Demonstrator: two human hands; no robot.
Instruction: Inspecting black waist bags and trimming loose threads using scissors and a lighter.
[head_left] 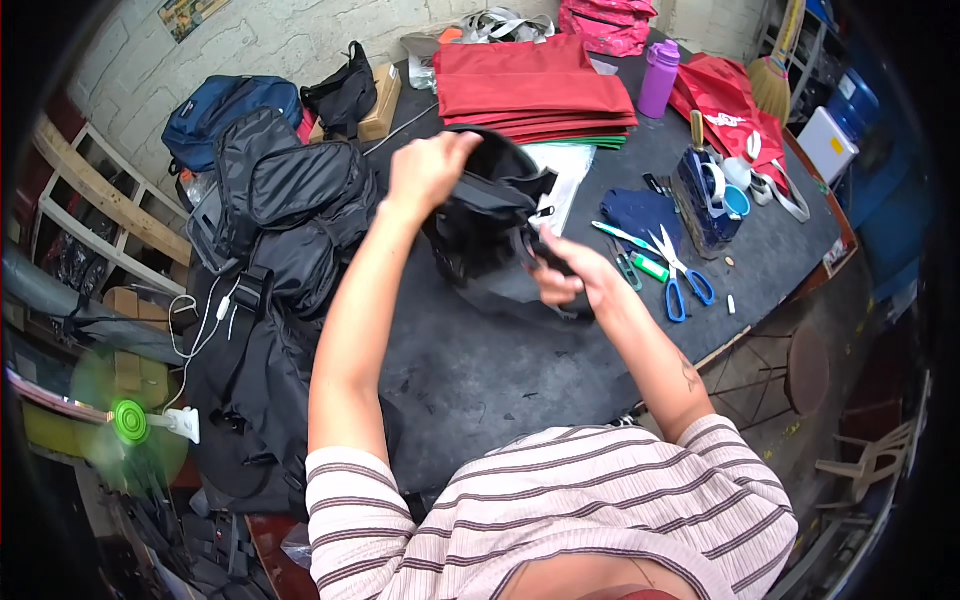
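A black bag (468,235) is bunching over the counter (460,390), its folds hiding any long axis. The left grip (426,174) is pinching its rim, the body lying rightward and below; the right grip (577,273) is clasping its lower-right edge, neither nearer. Blue-handled scissors (679,267) are resting farther right.

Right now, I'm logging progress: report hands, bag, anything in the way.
Left hand gripping upper edge of black bag. Right hand at its right side, exact grip unclear. Blue-handled scissors right of bag, not blocking.
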